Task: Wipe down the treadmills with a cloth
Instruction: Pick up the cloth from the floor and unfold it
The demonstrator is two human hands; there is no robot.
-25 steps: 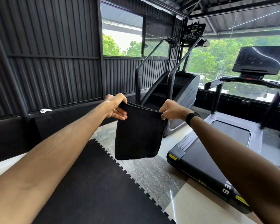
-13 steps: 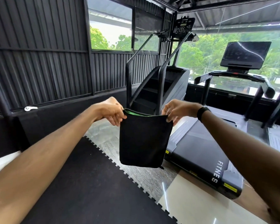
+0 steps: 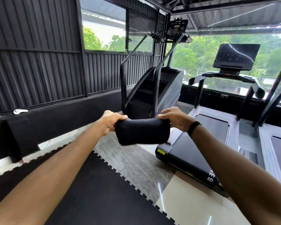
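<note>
A black cloth [image 3: 142,132] is stretched in the air between my two hands, folded into a short wide band. My left hand [image 3: 111,121] grips its left end and my right hand [image 3: 174,118] grips its right end; a black band sits on my right wrist. The nearest treadmill [image 3: 190,155] lies low on the floor to the right, below and beyond the cloth, with its dark belt and a screen console [image 3: 236,56] at the far end. A second treadmill deck [image 3: 279,153] shows at the right edge.
A black stair-climber machine [image 3: 152,88] stands straight ahead behind the cloth. Corrugated dark wall and a low ledge run along the left, with a small white object [image 3: 19,111] on the ledge. Black interlocking floor mat [image 3: 94,192] lies underfoot, pale tiles beside it.
The cloth hung down as a tall sheet from both hands; now it is folded up into a short band. Both hands have dropped lower and the view has moved nearer the machines.
</note>
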